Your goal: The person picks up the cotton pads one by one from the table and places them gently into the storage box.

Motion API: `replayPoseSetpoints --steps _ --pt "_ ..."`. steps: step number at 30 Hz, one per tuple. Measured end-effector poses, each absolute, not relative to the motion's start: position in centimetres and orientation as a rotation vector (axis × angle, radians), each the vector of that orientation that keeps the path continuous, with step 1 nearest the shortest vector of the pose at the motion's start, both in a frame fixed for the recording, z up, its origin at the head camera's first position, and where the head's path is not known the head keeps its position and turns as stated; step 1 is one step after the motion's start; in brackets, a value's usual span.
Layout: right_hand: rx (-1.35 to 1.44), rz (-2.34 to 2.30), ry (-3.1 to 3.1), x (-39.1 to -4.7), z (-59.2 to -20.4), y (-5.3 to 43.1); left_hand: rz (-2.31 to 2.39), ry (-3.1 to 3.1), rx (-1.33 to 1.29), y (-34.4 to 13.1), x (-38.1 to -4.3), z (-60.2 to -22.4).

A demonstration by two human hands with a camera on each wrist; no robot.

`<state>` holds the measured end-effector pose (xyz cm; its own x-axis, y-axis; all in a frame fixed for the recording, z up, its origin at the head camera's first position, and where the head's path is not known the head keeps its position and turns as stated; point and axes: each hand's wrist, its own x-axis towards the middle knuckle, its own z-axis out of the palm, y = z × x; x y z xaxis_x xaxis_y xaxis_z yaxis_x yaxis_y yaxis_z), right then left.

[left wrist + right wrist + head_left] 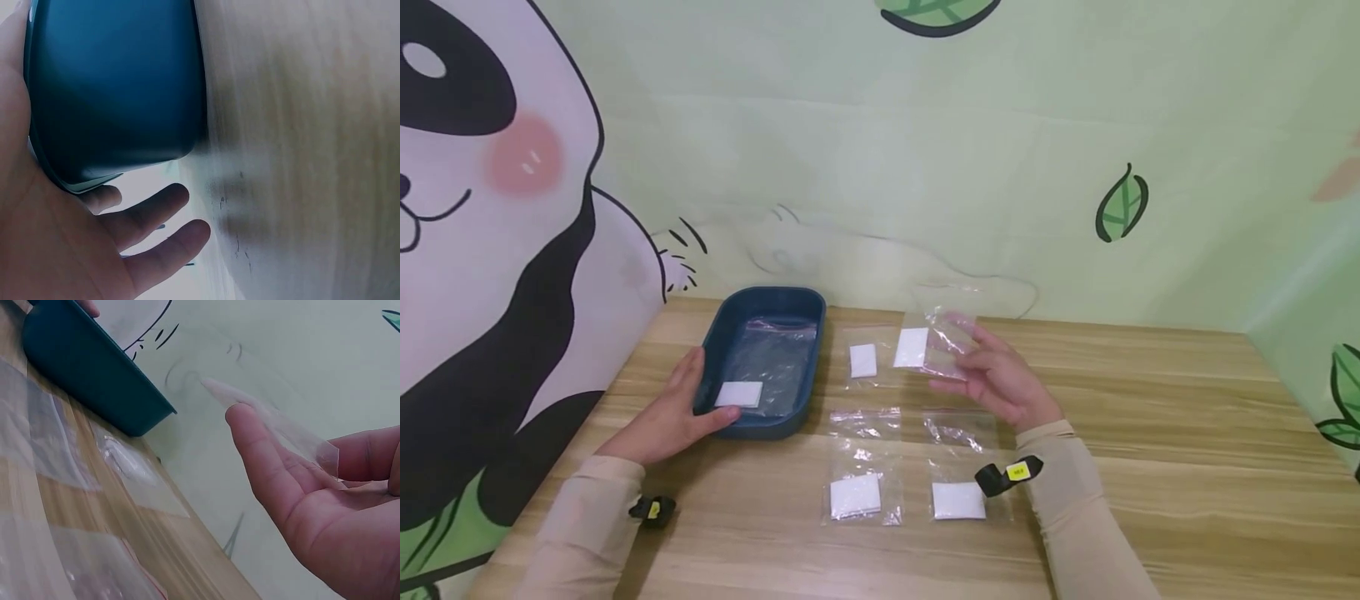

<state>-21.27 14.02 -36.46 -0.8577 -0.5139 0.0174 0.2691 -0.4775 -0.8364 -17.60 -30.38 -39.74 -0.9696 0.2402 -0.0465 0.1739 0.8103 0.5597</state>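
A person's right hand (1000, 379) lifts a clear bag (937, 348) holding a white square (912, 347) above a wooden table (1165, 467), gripping it at the right side with fingers angled leftward. The left hand (676, 414) cups the near-left corner of a blue tray (817, 350), spread wide, thumb across the near rim and fingers along the outer wall. Another bag (775, 358) lies inside the tray; three more bags (867, 454) lie flat on the table to its right.

I hold my left hand (672, 419) with thumb (721, 418) spread from its fingers (688, 374), my right hand (1004, 384) raised with fingers bent
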Motion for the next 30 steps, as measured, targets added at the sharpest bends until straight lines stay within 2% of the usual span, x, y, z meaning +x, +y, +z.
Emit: replayPoseSetpoints --steps 30 --pt "-0.408 -2.219 1.212 -22.8 -35.6 4.7 0.855 2.881 0.306 -27.7 -19.0 -40.2"
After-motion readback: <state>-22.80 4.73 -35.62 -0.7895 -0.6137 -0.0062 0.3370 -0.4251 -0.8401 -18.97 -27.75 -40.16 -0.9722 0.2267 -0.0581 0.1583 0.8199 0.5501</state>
